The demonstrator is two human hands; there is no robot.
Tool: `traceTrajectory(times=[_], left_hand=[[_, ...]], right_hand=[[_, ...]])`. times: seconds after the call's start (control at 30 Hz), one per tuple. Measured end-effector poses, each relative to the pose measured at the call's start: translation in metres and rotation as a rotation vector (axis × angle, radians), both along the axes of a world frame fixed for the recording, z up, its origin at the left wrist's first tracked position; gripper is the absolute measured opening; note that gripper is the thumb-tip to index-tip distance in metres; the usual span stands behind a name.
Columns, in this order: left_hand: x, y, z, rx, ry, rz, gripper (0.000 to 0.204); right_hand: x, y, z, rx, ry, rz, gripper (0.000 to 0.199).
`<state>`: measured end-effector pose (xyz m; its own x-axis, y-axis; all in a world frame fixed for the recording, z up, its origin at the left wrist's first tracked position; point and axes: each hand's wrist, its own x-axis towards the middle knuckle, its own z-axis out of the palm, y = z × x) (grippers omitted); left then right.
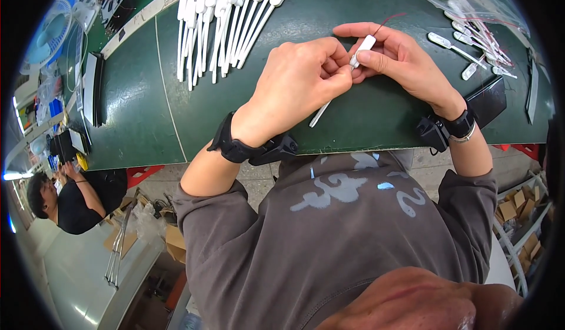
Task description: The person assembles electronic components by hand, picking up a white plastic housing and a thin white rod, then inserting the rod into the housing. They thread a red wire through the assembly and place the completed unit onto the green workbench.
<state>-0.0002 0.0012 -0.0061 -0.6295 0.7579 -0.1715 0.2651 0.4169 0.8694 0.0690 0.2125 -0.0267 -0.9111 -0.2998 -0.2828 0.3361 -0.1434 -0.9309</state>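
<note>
Above the green table, my two hands meet around a slim white stick-like device [366, 42] with a flat, rounded head. A thin red wire rises from the top of that head. My right hand [406, 59] pinches the head between thumb and fingers. My left hand [297, 83] grips the device just below the head, its fingertips closed against it. The white stem [319, 113] slants out under my left hand toward the table's near edge. My fingers hide the part where head and stem join.
Several similar white devices [222, 30] lie in a row at the far left. More pieces with red wires [450, 47] lie loose at the right, by a clear plastic bag [465, 3]. A black flat object [488, 100] rests near my right wrist. Another person [82, 197] sits at left.
</note>
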Motion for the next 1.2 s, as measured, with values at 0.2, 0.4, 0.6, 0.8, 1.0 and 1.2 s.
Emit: traceTrajectory(times=[0.2, 0.4, 0.6, 0.8, 1.0, 1.2], left_hand=[[0.006, 0.002, 0.001, -0.016, 0.078, 0.007, 0.02], [0.006, 0.001, 0.001, -0.011, 0.082, -0.027, 0.037], [0.001, -0.002, 0.007, 0.044, -0.088, -0.005, 0.039], [-0.003, -0.003, 0.008, 0.063, -0.119, -0.036, 0.037], [-0.014, -0.004, 0.013, 0.187, -0.496, -0.026, 0.024], [-0.008, -0.004, 0.012, 0.253, -0.57, 0.036, 0.018]], right_hand=[[0.003, -0.003, -0.001, 0.034, 0.001, 0.018, 0.046], [0.004, -0.008, 0.0, -0.03, 0.011, 0.005, 0.048], [0.0, -0.004, 0.007, -0.054, -0.018, -0.004, 0.042], [-0.004, 0.0, 0.007, -0.068, -0.089, 0.017, 0.028], [-0.003, 0.005, 0.011, -0.182, -0.124, -0.022, 0.023], [-0.001, 0.005, 0.006, -0.316, -0.082, -0.071, 0.023]])
